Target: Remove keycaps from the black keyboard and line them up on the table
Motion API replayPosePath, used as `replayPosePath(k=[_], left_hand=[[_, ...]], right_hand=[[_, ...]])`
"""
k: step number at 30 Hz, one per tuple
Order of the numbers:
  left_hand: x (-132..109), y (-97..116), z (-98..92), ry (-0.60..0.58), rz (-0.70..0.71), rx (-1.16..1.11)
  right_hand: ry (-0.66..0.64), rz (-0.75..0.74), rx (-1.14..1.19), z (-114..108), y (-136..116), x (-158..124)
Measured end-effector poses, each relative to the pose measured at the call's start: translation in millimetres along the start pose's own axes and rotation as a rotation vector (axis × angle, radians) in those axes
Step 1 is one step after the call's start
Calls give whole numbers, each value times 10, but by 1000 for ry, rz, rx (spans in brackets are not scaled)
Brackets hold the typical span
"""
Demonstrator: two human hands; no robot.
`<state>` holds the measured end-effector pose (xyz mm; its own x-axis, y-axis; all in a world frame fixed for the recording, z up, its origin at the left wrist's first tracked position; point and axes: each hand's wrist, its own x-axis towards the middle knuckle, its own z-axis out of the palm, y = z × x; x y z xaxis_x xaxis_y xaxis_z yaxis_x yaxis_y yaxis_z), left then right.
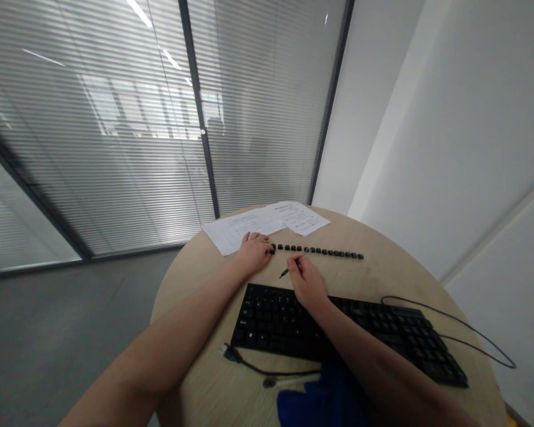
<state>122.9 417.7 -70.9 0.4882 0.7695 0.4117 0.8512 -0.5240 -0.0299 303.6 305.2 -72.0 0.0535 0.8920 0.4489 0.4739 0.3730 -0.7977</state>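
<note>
A row of small black keycaps (330, 252) runs across the round wooden table (178, 290). My left hand (254, 252) is at the row's left end, its fingertips at a black keycap (272, 249); whether it grips that keycap is too small to tell. Just below the row, my right hand (306, 279) is closed around a thin dark pen-like tool (285, 273), whose tip points down and left. Under my right wrist and forearm lies a black keyboard (267, 320), partly hidden by the arm.
Printed paper sheets (244, 225) lie at the table's far edge. A USB plug (231, 353) with its cable lies below the keyboard, near a small brush-like item (271, 383) and blue cloth (309, 406). A black cable (471, 327) loops at the right.
</note>
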Motion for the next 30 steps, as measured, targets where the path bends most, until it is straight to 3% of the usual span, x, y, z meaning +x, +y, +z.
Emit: replayPosePath(k=[9, 30], left_hand=[[-18, -16, -61, 42, -38, -11], [-19, -67, -123, 4, -91, -1]], right_hand=[[11, 10, 21, -19, -50, -10], [-6, 3, 0, -10, 7, -6]])
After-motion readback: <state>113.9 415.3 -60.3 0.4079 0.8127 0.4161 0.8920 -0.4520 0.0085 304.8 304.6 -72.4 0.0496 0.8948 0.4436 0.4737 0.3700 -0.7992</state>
